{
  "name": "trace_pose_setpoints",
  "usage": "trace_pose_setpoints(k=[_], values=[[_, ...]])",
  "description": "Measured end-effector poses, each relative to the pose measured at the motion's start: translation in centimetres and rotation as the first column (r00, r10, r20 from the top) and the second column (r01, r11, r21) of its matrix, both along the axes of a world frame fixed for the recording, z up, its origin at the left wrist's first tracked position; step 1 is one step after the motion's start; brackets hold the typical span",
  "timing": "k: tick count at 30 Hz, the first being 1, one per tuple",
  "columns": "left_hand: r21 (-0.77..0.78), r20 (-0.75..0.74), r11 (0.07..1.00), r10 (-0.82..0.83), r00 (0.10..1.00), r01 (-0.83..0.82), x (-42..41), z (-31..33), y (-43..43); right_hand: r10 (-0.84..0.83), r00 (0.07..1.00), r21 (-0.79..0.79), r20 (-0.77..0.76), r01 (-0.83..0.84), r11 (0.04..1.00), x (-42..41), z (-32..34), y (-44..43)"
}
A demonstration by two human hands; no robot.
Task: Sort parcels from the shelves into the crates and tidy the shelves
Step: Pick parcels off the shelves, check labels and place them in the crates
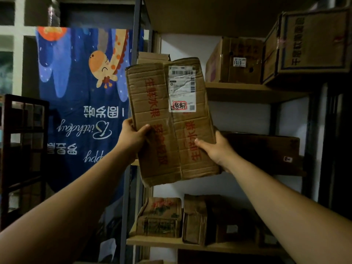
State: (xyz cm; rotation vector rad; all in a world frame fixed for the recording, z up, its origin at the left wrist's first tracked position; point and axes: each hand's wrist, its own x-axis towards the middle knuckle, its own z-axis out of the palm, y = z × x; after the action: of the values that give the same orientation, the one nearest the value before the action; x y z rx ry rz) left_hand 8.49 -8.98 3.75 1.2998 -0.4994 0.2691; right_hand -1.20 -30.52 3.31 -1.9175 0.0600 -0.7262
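A worn brown cardboard parcel [162,134] with red characters and a white shipping label is held up in front of the shelving unit [253,91], its top tilted slightly left. My left hand [133,139] grips its left edge, thumb on the front. Its right edge sits in my right hand [216,149], thumb across the front face. Both arms reach forward from the bottom corners of the view. No crate is in view.
More boxes stand on the shelves: two large ones at upper right [236,60] [312,44], a dark one [266,151] on the middle shelf, several worn ones on the lower shelf [160,217]. A blue birthday banner [82,103] hangs left, beside a dark rack [22,149].
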Motion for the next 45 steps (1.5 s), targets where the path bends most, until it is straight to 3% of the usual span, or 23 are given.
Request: trace_pose_setpoints(k=[5,9,17,25,34,45], values=[[0.113,0.112,0.965,-0.25,0.962,0.237,-1.4,-1.1,0.9,0.027,0.995,0.056,0.092,-0.032,0.998,-0.1,-1.4,0.7],[0.181,0.113,0.952,-0.268,0.957,0.245,-2.1,-2.2,1.6,0.037,0.995,0.07,0.095,-0.044,0.997,-0.7,-2.7,1.2],[0.093,0.133,0.975,-0.215,0.968,0.204,-4.3,-5.8,3.0,0.06,0.987,0.038,0.146,-0.067,0.997,-2.7,-6.3,1.9],[0.121,0.19,0.98,-0.177,0.966,0.156,-7.1,-7.4,4.4,0.095,0.975,0.066,0.201,-0.11,0.992,-5.5,-9.0,2.4],[0.15,0.104,0.988,-0.042,0.994,0.026,-8.5,-10.7,7.3,0.254,0.956,0.091,0.149,-0.269,0.959,-5.0,-11.4,4.4],[0.14,-0.02,0.985,0.1,0.995,-0.096,-7.6,-16.9,20.8,0.354,0.935,0.081,-0.009,-0.352,0.932,-0.1,-17.3,17.6]])
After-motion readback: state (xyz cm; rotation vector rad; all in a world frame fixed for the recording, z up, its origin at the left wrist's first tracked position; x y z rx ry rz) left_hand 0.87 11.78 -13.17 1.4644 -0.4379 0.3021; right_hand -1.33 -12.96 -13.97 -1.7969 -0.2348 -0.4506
